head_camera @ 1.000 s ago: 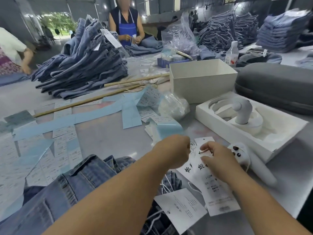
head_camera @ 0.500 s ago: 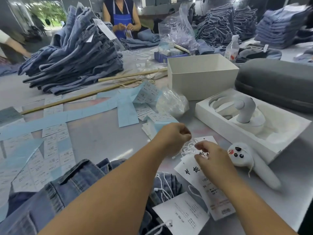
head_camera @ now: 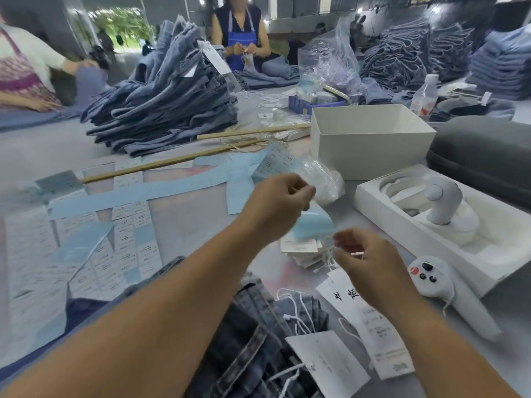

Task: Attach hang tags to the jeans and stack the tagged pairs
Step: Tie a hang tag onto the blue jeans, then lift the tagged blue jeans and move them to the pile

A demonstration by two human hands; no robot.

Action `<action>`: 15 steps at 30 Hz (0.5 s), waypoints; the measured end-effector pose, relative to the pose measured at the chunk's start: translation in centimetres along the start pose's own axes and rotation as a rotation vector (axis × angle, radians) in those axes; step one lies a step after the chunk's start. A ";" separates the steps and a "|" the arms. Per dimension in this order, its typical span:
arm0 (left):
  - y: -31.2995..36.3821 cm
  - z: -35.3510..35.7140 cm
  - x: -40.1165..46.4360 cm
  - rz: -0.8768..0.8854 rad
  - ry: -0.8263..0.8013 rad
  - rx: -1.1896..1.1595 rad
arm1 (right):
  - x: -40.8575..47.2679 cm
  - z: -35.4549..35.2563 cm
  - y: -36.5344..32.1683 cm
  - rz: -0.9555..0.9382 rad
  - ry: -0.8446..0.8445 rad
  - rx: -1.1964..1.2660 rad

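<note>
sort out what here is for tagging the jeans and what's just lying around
For the job: left hand; right hand; jeans in front; hang tags with white strings; stack of small tags; pile of jeans.

Lying about: white controller; open white box; grey case; water bottle.

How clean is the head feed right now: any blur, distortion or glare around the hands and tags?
Head view: left hand and right hand are motion-smeared, so their grip is unreadable; hang tag print is soft; wide-angle bending curves the table edges; the doorway is blown out; no glare on the tags.
</note>
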State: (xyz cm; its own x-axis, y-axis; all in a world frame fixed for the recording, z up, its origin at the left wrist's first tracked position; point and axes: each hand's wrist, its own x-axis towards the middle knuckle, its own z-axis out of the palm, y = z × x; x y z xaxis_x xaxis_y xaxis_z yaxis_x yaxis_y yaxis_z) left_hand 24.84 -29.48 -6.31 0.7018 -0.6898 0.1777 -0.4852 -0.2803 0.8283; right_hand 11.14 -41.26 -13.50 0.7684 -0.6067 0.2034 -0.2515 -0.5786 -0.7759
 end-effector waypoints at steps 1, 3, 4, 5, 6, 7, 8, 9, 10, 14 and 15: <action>-0.5 -1.6 -0.7 0.005 0.011 0.085 | -0.2 0.2 -1.1 -0.025 -0.025 0.045; -2.2 -4.9 -2.6 -0.039 -0.011 0.330 | -0.8 0.8 -3.4 -0.079 -0.097 0.140; -3.3 -6.4 -3.6 -0.103 -0.045 0.436 | -1.3 1.3 -4.6 -0.108 -0.147 0.169; -4.4 -7.7 -4.9 -0.185 -0.090 0.519 | -1.8 1.9 -5.9 -0.137 -0.207 0.167; -5.5 -8.8 -6.2 -0.267 -0.148 0.584 | -2.3 2.5 -7.1 -0.162 -0.276 0.160; -6.5 -9.6 -7.5 -0.334 -0.207 0.623 | -2.9 3.2 -8.3 -0.190 -0.344 0.138; -7.3 -10.2 -8.7 -0.383 -0.245 0.626 | -3.5 3.8 -9.2 -0.212 -0.407 0.113; -7.8 -10.7 -9.9 -0.409 -0.252 0.592 | -4.0 4.3 -10.1 -0.227 -0.454 0.078; -8.2 -11.2 -11.0 -0.411 -0.233 0.538 | -4.5 4.7 -10.8 -0.235 -0.480 0.049; -7.8 -13.1 -14.0 -0.333 -0.184 0.309 | -5.8 4.6 -12.5 -0.255 -0.448 -0.066; -7.5 -13.2 -14.5 -0.322 -0.173 0.301 | -6.1 4.5 -12.9 -0.264 -0.444 -0.123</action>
State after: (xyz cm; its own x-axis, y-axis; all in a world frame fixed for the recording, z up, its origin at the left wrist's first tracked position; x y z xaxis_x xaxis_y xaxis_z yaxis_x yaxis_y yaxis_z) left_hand 25.22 -8.52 -8.11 0.7564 -0.6303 -0.1749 -0.4053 -0.6615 0.6310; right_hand 12.27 -27.67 -7.44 0.9834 -0.1581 0.0892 -0.0625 -0.7562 -0.6513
